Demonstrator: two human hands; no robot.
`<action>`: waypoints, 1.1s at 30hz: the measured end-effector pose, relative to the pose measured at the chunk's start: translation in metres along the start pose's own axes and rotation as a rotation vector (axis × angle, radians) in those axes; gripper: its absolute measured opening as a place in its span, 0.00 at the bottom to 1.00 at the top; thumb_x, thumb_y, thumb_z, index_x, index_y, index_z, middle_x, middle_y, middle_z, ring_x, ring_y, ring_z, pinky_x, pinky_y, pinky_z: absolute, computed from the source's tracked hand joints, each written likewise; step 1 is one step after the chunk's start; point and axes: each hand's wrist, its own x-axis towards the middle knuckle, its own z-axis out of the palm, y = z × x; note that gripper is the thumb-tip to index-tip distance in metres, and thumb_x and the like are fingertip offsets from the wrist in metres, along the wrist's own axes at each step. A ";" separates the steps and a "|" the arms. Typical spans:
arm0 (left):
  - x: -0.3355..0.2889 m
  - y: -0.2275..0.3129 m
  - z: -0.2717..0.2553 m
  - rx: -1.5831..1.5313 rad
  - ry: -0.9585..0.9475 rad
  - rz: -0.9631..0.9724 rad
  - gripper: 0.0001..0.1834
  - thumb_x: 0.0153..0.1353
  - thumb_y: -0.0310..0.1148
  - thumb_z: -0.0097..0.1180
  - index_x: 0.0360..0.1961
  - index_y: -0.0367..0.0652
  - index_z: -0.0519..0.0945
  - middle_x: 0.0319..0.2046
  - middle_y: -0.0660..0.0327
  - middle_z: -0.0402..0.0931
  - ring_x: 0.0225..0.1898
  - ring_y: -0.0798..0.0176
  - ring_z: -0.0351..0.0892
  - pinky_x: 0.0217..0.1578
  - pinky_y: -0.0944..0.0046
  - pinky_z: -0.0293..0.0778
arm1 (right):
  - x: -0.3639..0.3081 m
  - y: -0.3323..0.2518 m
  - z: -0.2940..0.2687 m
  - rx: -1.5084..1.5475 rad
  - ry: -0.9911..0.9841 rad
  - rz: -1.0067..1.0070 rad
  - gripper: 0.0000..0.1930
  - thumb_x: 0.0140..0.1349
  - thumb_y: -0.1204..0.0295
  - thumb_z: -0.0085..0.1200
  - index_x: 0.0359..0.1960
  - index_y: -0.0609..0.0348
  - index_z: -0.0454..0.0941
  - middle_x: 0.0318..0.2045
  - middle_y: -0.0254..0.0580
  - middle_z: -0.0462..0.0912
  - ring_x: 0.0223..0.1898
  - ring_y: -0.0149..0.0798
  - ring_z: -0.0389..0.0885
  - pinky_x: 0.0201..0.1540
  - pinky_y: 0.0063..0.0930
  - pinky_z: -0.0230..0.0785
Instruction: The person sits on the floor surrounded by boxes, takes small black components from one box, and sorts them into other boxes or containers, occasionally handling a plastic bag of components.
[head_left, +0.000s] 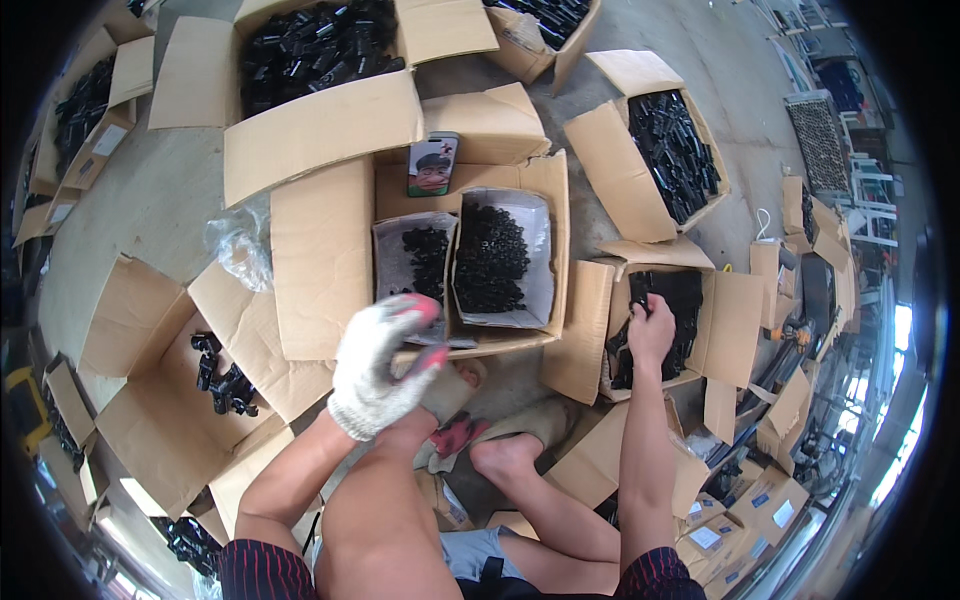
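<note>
My left hand (385, 365), in a white knit glove with red fingertips, hovers at the near edge of the middle cardboard box (325, 265). Its thumb and fingers are apart, and I see nothing between them; motion blurs the fingertips. Inside that box, two grey-lined trays hold small black parts (492, 258). My bare right hand (654, 328) reaches into a cardboard box (733, 330) on the right. Its fingers are closed around a black plastic piece (640, 287), whose exact kind I cannot make out. More black pieces (683, 310) lie beneath that hand.
A phone (433, 165) leans against the middle box's far wall. Open boxes of black parts (320, 50) stand behind it, with another box (672, 150) at the far right. At left, a box (140, 400) holds a few black parts (222, 378) beside clear plastic (242, 245).
</note>
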 end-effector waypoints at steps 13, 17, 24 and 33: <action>-0.014 -0.014 0.053 -0.859 -0.809 -1.130 0.27 0.68 0.42 0.66 0.62 0.38 0.80 0.50 0.56 0.84 0.48 0.67 0.83 0.45 0.62 0.83 | -0.121 -0.163 -0.091 0.916 -0.942 -0.350 0.23 0.59 0.74 0.69 0.57 0.58 0.82 0.45 0.41 0.83 0.48 0.37 0.84 0.49 0.30 0.77; -0.032 -0.027 0.037 -1.431 -0.634 -1.284 0.26 0.66 0.40 0.69 0.60 0.36 0.80 0.51 0.52 0.84 0.47 0.62 0.85 0.45 0.62 0.84 | -0.121 -0.162 -0.081 1.273 -1.221 -0.156 0.28 0.57 0.81 0.69 0.61 0.62 0.77 0.54 0.38 0.77 0.53 0.31 0.78 0.55 0.26 0.74; -0.037 -0.019 0.032 -1.669 -0.429 -1.352 0.27 0.66 0.32 0.67 0.64 0.36 0.75 0.54 0.50 0.82 0.54 0.54 0.85 0.54 0.51 0.86 | -0.155 -0.196 -0.055 1.105 -0.642 -0.085 0.19 0.69 0.81 0.58 0.61 0.63 0.78 0.49 0.39 0.78 0.37 0.24 0.78 0.39 0.18 0.74; -0.039 -0.010 0.043 -1.311 -0.302 -1.149 0.26 0.64 0.25 0.68 0.63 0.41 0.79 0.54 0.62 0.83 0.52 0.67 0.82 0.56 0.63 0.80 | -0.176 -0.206 -0.031 1.020 -0.270 0.044 0.09 0.69 0.77 0.59 0.49 0.65 0.80 0.35 0.36 0.83 0.27 0.23 0.78 0.30 0.20 0.72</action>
